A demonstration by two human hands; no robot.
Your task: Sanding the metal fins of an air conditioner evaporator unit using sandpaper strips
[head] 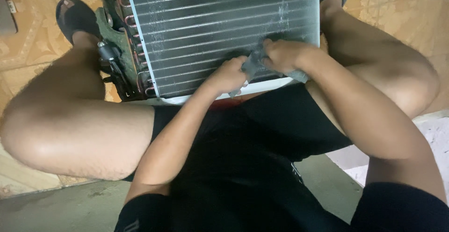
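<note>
A finned metal coil panel [210, 21] with copper tube bends [128, 24] along its left side lies flat between my knees. A crumpled grey cloth [255, 62] rests on the panel's near edge. My left hand [229, 75] is closed on the cloth's left end. Fingers curled, my right hand [285, 54] grips the cloth's right part and presses it against the fins. A lighter smeared patch [283, 17] shows on the fins beyond my right hand.
A dark base with pipes and a metal valve [110, 52] sticks out at the panel's left. My sandalled foot [77, 19] stands on the patterned tan floor [28, 45]. I sit on a low grey concrete step [70, 208].
</note>
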